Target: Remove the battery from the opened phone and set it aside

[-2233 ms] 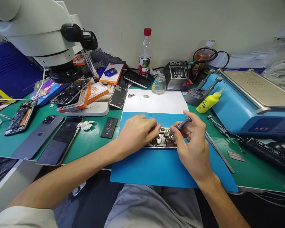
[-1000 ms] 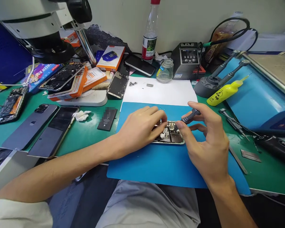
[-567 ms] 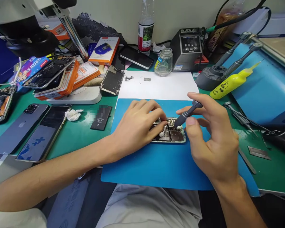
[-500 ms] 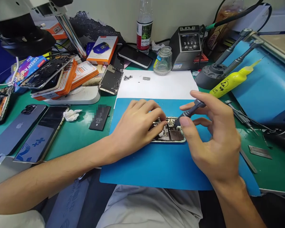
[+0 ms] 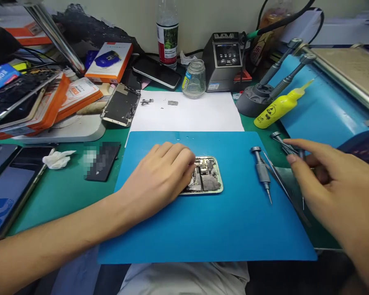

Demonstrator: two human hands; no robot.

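Note:
On a blue mat [image 5: 160,229] lies an opened phone [image 5: 211,182], its inner parts exposed. My left hand [image 5: 162,172] is over its left half, fingers curled on the phone and hiding that part. To the right, a grey screwdriver [image 5: 262,172] rests on the mat, tip toward me, beside thin metal tweezers [image 5: 278,176]. My right hand [image 5: 329,176] is past the mat's right edge, thumb and fingers closed around a slim screwdriver [image 5: 301,154] that is mostly hidden; its thin shaft points down. Another grey tool [image 5: 276,136] lies by the fingertips.
Behind the mat, white paper [image 5: 203,112] bears small metal parts [image 5: 172,103]. A glass jar [image 5: 193,80], a control station [image 5: 224,61], a tool stand [image 5: 254,100] and a yellow bottle [image 5: 279,107] stand behind. A battery [image 5: 103,162], phones [image 5: 18,180] and boxes [image 5: 78,98] crowd the left.
The grey screwdriver has left my right hand and now lies on the mat. My right hand has moved right, to the tools. The view has turned; my left hand stays on the phone.

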